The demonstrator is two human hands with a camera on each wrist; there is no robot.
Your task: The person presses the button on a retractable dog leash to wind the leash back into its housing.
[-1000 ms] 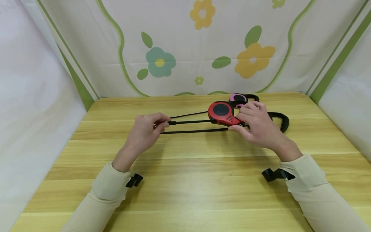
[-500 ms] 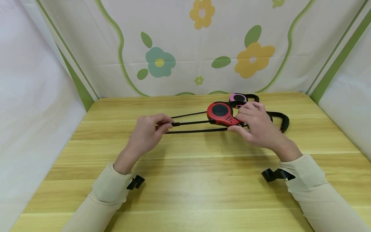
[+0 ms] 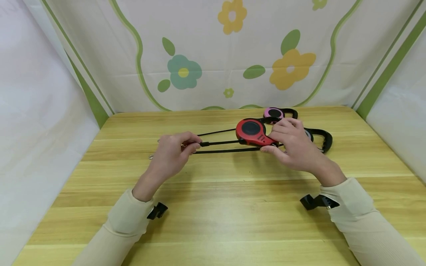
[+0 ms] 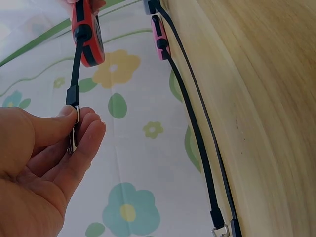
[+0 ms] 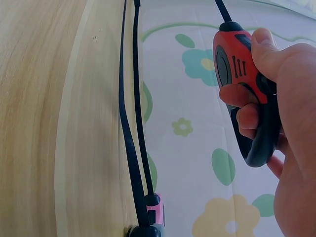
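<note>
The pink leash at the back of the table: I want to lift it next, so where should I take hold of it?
Probably by the black loop handle on the pink leash, coming from the right. The loop is open there, and the red leash crowds its near side.

Red plastic retractable leash housing [image 3: 252,132] with dark round centre disc and black loop handle: gripped and held raised above the wooden worktop, right of centre toward the far edge. Its flat black webbing strap [image 3: 222,142] runs out leftward, taut and roughly level, ending in a metal clip [image 4: 74,129] pinched between thumb and fingers.
</note>
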